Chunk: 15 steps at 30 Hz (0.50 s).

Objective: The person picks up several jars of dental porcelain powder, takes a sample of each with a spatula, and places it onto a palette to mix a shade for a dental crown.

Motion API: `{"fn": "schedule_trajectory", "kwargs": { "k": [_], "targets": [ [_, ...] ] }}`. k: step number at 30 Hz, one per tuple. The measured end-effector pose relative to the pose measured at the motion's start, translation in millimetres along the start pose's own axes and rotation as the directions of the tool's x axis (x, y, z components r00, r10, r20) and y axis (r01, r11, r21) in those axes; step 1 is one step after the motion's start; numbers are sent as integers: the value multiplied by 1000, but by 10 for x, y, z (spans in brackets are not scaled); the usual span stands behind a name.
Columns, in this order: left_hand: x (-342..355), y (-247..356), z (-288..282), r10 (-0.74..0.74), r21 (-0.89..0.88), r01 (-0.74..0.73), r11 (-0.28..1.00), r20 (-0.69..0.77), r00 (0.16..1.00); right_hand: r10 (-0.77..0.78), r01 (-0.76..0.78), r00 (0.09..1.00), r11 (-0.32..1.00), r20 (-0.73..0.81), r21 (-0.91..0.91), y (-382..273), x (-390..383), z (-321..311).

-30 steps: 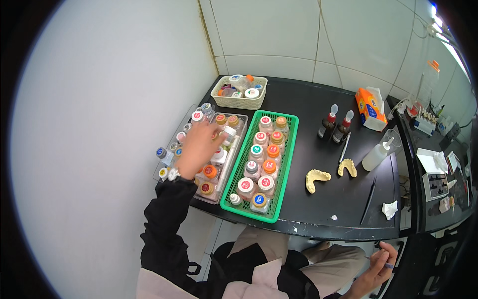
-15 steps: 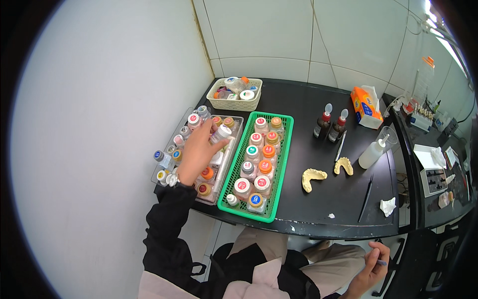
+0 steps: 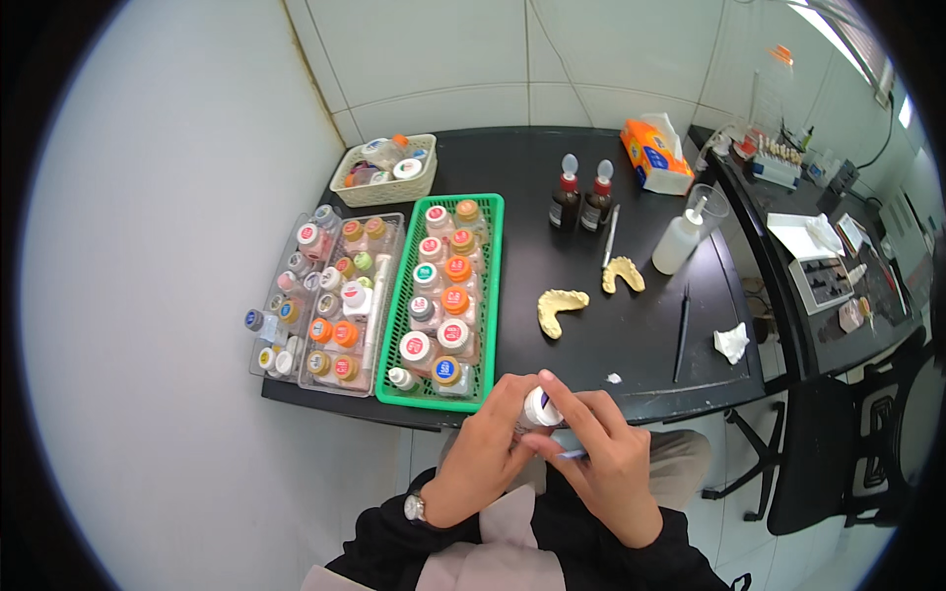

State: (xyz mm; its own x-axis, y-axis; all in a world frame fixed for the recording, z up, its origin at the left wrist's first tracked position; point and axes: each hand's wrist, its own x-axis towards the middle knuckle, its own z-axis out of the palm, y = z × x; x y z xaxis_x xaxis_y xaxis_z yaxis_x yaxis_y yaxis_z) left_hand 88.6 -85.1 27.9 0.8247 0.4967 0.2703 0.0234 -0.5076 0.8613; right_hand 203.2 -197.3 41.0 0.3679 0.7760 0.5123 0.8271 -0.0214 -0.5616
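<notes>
A small jar with a white lid [image 3: 541, 408] is held in front of the table's near edge. My left hand [image 3: 481, 448] is closed around its side, a watch on the wrist. From the right, my right hand [image 3: 608, 455] reaches over it with its fingers at the lid. A thin bluish-purple stick-like tool [image 3: 571, 455] is tucked in the same hand; most of its length is hidden. Left of my hands stands a green basket [image 3: 498, 295] of lidded powder jars. Beyond it, clear plastic trays [image 3: 394, 236] hold more jars.
Two cream dental arch models [image 3: 563, 307] lie on the black table [image 3: 552, 369]. Behind them stand two dark dropper bottles [image 3: 595, 209], a white squeeze bottle [image 3: 678, 243] and a tissue pack [image 3: 658, 158]. A black slender tool [image 3: 682, 335] and crumpled tissue [image 3: 731, 343] lie at right.
My left hand has brought the white-lidded jar from the clear trays to the near edge. My right hand has moved up and left to meet it, still holding the stick-like tool. The view has shifted.
</notes>
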Motion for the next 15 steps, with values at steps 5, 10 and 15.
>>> {"fn": "schedule_trajectory", "kwargs": {
  "k": [5, 10, 15],
  "targets": [
    [-43, -111, 194, 48, -35, -48, 998, -4, 999, -16, 13, 998, 999, -65, -40, 69, -86, 35],
    [-71, -164, 203, 70, -66, -72, 995, -32, 997, -38, 35, 998, 998, -58, -52, 59, -104, 116],
    [-96, -236, 245, 68, -115, -74, 991, -50, 996, -56, 53, 998, 994, -29, -93, 93, -67, 101]
  ]
}}
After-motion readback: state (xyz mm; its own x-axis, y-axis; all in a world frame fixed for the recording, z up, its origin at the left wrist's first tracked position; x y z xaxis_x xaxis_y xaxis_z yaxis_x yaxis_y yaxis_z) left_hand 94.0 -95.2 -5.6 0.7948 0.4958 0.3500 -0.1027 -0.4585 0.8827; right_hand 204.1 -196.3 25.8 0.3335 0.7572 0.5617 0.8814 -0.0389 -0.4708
